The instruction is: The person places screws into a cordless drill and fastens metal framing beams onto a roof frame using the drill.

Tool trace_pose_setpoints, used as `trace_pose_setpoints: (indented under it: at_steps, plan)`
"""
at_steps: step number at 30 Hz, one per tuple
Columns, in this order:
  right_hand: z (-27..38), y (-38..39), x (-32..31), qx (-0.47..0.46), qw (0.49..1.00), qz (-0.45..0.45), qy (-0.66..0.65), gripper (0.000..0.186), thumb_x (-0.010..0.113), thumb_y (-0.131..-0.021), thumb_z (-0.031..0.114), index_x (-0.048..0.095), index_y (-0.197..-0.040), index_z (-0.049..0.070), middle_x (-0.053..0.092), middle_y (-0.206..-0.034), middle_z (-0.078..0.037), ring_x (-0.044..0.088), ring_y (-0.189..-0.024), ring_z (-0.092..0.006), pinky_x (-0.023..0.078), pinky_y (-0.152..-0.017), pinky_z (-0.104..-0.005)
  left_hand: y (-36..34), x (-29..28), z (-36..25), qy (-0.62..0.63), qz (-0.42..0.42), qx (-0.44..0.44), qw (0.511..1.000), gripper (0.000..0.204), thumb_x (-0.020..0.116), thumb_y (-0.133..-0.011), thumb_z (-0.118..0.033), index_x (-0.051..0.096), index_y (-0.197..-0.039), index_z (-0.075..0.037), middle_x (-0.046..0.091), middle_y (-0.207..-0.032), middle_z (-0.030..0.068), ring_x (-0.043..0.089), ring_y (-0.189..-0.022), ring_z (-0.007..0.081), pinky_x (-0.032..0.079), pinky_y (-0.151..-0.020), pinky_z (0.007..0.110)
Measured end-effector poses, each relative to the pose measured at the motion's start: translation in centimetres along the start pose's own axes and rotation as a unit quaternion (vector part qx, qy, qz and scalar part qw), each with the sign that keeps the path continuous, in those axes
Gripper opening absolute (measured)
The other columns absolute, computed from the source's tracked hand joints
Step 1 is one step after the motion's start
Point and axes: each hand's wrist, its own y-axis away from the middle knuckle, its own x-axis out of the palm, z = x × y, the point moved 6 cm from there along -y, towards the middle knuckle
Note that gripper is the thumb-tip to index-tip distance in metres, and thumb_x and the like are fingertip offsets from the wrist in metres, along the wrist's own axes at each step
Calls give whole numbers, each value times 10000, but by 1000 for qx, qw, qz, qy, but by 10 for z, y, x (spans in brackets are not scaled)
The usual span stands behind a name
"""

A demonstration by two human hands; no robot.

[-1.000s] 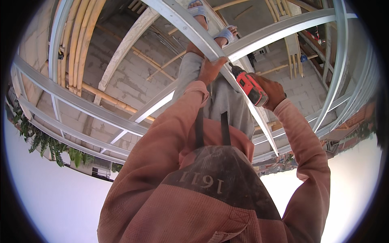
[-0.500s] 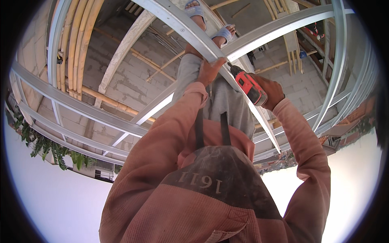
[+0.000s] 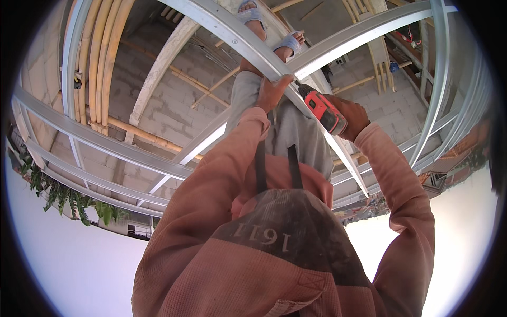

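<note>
My left hand (image 3: 273, 93) is wrapped round a long silvery metal channel beam (image 3: 236, 41), close to where another beam (image 3: 359, 39) meets it. In my right hand (image 3: 350, 117) is a red and black cordless drill (image 3: 323, 112), held by its grip. The drill's dark chuck points up and left at the joint, just right of my left fingers. Whether its tip touches the metal is too small to tell. My feet in light blue sandals (image 3: 289, 45) stand beyond the beam on a pale ledge.
Open metal framing surrounds me, with a beam (image 3: 105, 134) at the left and a curved-looking one (image 3: 439, 84) at the right. Below lie bamboo poles (image 3: 100, 63), a concrete beam (image 3: 158, 68) and grey block walls. Green plants (image 3: 74, 203) hang at the left edge.
The view has shifted slightly. Both hands keep their places at the beam, and the drill still points at the joint.
</note>
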Motion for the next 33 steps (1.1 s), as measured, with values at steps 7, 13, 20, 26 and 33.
trace_pose_setpoints:
  at_steps: [7, 13, 20, 26, 33]
  plan:
    - [2, 0, -2, 18, 1000, 7, -3, 489, 703, -823, 345, 553, -1268, 211, 703, -1170, -90, 680, -975, -389, 554, -806, -517, 2, 3, -11, 19, 14, 2, 1000, 367, 707, -839, -249, 656, -1085, 19, 664, -1048, 80, 601, -970, 176, 473, -890, 323]
    - [6, 2, 0, 29, 999, 13, 0, 489, 705, -823, 351, 550, -1264, 209, 699, -1184, -98, 679, -976, -397, 553, -811, -518, -2, 3, -11, 3, 55, 13, 998, 361, 712, -840, -241, 661, -1088, 17, 669, -1015, 59, 603, -956, 165, 476, -879, 314]
    - [5, 2, 1, 40, 999, 30, 8, 510, 702, -829, 350, 527, -1285, 203, 701, -1175, -96, 681, -982, -391, 550, -816, -522, -4, 1, -4, 15, 55, -1, 998, 363, 739, -820, -250, 661, -1057, 13, 681, -995, 82, 629, -927, 176, 501, -838, 352]
    - [7, 0, -1, 34, 999, 19, 18, 493, 709, -822, 343, 540, -1261, 192, 706, -1148, -98, 684, -985, -384, 548, -810, -525, -1, 0, -16, 19, 64, 4, 998, 342, 740, -829, -244, 661, -1038, 14, 675, -981, 65, 620, -917, 174, 499, -834, 352]
    - [7, 0, -4, 42, 999, 23, 14, 492, 726, -807, 337, 558, -1244, 184, 705, -1148, -105, 682, -972, -390, 553, -805, -520, 2, 2, -21, 15, 64, 8, 998, 371, 722, -845, -271, 666, -1069, 19, 676, -1028, 82, 617, -975, 179, 486, -880, 341]
